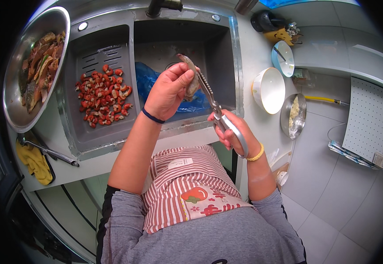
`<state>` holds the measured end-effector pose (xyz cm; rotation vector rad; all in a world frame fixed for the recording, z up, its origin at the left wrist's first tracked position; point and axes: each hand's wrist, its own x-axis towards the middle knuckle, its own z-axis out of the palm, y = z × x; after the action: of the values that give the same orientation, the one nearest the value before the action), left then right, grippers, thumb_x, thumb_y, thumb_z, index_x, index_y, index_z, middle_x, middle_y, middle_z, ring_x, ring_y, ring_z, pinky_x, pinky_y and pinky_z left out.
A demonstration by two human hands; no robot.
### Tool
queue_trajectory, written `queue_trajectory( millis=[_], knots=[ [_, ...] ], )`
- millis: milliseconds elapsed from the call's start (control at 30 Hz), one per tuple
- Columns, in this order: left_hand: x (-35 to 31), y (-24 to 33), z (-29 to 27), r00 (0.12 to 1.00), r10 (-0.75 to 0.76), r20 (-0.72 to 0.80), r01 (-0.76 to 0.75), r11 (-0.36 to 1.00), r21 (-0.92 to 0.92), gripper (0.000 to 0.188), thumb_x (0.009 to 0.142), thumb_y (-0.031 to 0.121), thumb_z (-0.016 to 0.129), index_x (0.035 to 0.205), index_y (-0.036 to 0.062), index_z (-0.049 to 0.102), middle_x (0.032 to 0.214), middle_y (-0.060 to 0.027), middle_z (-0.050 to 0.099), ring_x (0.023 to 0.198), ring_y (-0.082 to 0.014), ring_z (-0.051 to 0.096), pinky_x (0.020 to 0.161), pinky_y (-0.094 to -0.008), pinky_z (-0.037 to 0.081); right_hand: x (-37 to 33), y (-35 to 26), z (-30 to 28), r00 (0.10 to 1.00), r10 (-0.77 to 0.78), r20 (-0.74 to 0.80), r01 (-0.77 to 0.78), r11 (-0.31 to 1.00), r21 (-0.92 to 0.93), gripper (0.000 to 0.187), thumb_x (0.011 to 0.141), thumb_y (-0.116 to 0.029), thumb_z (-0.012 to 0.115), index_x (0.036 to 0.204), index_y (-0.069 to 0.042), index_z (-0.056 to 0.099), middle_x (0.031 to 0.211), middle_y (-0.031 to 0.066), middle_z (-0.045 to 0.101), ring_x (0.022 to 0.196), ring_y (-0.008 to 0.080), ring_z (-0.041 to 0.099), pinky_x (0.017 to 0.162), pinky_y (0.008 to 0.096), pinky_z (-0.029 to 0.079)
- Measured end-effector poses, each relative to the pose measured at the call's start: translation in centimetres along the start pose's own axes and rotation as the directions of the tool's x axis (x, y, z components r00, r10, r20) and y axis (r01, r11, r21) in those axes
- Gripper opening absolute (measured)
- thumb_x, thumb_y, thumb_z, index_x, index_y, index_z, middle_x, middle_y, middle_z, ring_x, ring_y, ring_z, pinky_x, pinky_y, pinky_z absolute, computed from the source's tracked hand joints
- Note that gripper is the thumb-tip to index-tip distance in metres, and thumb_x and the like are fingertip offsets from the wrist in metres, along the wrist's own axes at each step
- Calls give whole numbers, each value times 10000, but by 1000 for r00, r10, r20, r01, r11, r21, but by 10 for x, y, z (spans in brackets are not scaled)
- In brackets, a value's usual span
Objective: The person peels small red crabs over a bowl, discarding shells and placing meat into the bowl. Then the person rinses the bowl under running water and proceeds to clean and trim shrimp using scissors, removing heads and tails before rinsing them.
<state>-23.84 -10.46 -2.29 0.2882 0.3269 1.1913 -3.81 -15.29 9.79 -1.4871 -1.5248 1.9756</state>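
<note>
My left hand (167, 91) holds a small grey shrimp (190, 75) over the dark sink (226, 57). My right hand (232, 132) grips the handles of grey kitchen scissors (213, 105); their blades run up along the shrimp. A dark band circles my left wrist and a yellow bracelet my right. Below the hands in the sink basin lies a blue plastic bag (149, 79).
Several red cut shrimp pieces (103, 94) lie on the sink's left draining tray. A steel bowl (15, 105) of shells sits far left. A white bowl (268, 90), a blue bowl (283, 58) and a small steel bowl (293, 115) stand on the right counter. A yellow cloth (35, 162) hangs at the lower left.
</note>
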Motion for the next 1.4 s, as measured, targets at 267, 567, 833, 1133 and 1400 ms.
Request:
queue_trajectory(
  millis=[267, 567, 833, 1133, 1400],
  knots=[
    [1, -2, 1, 1000, -22, 18, 22, 1000, -13, 214, 952, 179, 578, 1107, 31, 580, 883, -25, 626, 981, -211, 654, 874, -326, 521, 1, 12, 0, 1000, -9, -15, 9, 1000, -5, 766, 768, -698, 606, 1137, -34, 506, 642, -51, 447, 498, 24, 414, 451, 175, 343],
    [2, 2, 12, 999, -45, 4, 45, 999, 24, 150, 932, 151, 612, 1031, 39, 605, 904, -14, 624, 803, -87, 587, 678, -210, 463, 4, 10, 0, 1000, 6, -7, -5, 988, 152, 914, 638, -804, 614, 1116, -36, 487, 631, -69, 396, 477, 7, 364, 430, 165, 321],
    [-1, -10, 20, 996, -89, 30, 89, 996, 6, 154, 931, 136, 605, 1049, 37, 619, 960, -29, 654, 877, -105, 629, 766, -235, 514, 5, 3, -8, 1000, 25, 5, -25, 971, 237, 966, 583, -826, 622, 1096, -19, 487, 625, -67, 410, 447, -4, 378, 396, 153, 323],
    [3, -5, 20, 994, -40, -107, 42, 999, 18, 248, 952, 197, 583, 1124, 26, 637, 927, -7, 646, 818, -81, 606, 773, -234, 516, -1, 9, -5, 996, 58, 74, -77, 954, 291, 1073, 515, -900, 561, 1143, -34, 472, 677, -51, 411, 492, 6, 399, 428, 148, 326],
    [5, -1, 21, 989, -60, -133, 67, 997, 48, 268, 950, 216, 586, 1132, 27, 644, 860, 13, 628, 757, -65, 573, 777, -247, 515, -3, 9, -6, 992, 76, 100, -105, 938, 331, 1037, 533, -839, 630, 1163, -30, 470, 681, -57, 408, 501, 6, 398, 441, 143, 321]
  ],
)
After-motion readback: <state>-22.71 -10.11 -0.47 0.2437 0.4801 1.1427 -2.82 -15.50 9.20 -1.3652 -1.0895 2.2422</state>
